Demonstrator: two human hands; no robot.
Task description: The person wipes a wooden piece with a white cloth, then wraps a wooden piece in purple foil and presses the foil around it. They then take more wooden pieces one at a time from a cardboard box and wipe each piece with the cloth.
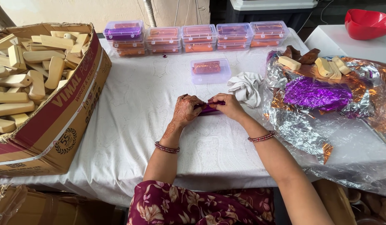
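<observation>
centrally, left hand (185, 110) and right hand (229, 105) each grip the purple foil-wrapped block (209, 109) below the clear lidded box (209, 70).

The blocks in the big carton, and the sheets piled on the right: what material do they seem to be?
The blocks look like bare, unfinished wood: pale tan, matt, with rounded edges. The sheets look like thin metallic foil, purple, silver and copper: they are shiny and hold sharp crinkles. Whether they are metal or metallised plastic cannot be told.
</observation>
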